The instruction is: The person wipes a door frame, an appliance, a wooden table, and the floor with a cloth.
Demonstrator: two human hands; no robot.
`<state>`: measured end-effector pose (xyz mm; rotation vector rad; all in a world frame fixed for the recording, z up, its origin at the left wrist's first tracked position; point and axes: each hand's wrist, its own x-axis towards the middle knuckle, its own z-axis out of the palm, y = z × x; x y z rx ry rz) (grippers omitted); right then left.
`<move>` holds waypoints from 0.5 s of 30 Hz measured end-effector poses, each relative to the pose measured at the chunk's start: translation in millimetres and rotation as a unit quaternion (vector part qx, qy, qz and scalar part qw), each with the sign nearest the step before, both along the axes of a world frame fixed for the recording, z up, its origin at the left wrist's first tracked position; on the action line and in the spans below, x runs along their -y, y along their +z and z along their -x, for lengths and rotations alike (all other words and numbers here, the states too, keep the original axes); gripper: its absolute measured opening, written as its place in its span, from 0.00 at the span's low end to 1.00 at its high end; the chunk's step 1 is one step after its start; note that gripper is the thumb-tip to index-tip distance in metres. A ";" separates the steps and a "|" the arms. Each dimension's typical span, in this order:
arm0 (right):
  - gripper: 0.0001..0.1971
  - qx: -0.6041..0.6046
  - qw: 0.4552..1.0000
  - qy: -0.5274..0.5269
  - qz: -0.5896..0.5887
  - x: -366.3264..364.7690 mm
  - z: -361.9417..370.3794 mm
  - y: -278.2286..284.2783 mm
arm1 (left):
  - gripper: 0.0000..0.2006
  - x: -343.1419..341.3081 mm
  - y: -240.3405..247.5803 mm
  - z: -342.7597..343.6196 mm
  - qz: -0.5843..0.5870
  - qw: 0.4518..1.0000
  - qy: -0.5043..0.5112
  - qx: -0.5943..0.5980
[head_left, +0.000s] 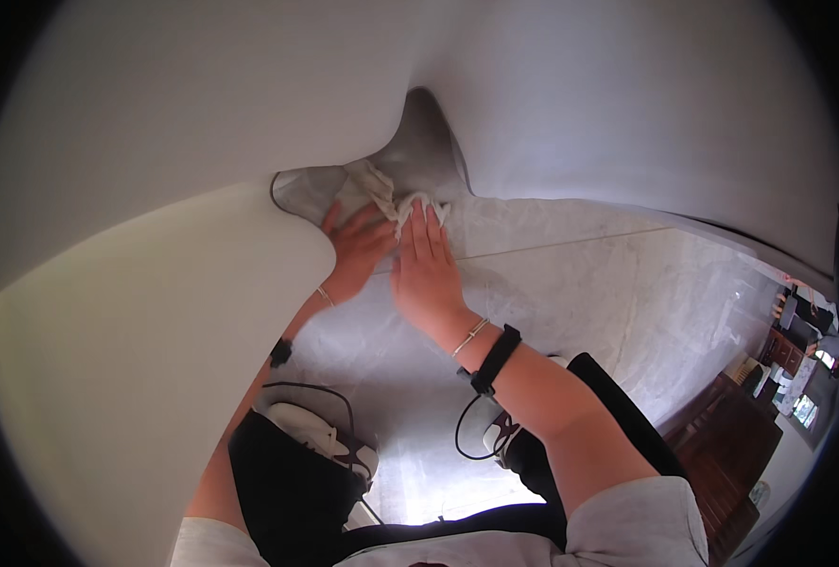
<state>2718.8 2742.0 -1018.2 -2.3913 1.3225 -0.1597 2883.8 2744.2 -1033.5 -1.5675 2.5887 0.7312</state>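
A crumpled whitish cloth (pixel 435 210) lies on the grey marbled floor, bunched under the fingertips of my right hand (pixel 429 274). The fingers of that hand are straight and close together, pressing the cloth down. Left of it, my left hand (pixel 358 250) rests with its fingers spread, its thumb side partly beside a pale curved panel (pixel 155 312). A beige fold of cloth (pixel 374 184) shows just beyond the left fingers. Whether the fold joins the whitish cloth, I cannot tell. Both hands reach into a narrow gap between large pale curved surfaces.
A large white surface (pixel 627 104) overhangs the far right, another (pixel 192 94) the far left. Tiled floor (pixel 570 283) with a seam spreads to the right. My shoes (pixel 311 430) are close behind, with black cables (pixel 459 439) beside them. Brown wooden furniture (pixel 726 444) stands at lower right.
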 end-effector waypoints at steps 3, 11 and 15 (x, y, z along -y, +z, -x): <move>0.26 0.064 0.994 0.002 0.093 52.1 -21.3 -21.3 | 0.19 46.4 -25.4 -26.0 0.082 0.992 0.096 0.011; 0.27 0.112 0.993 -0.034 -0.013 159.7 -102.4 -38.2 | 0.21 101.8 -27.8 -121.9 0.012 0.940 0.331 0.088; 0.30 0.203 0.975 -0.020 0.084 130.3 -100.9 -43.5 | 0.21 25.2 -19.4 -122.6 0.026 0.950 0.295 0.098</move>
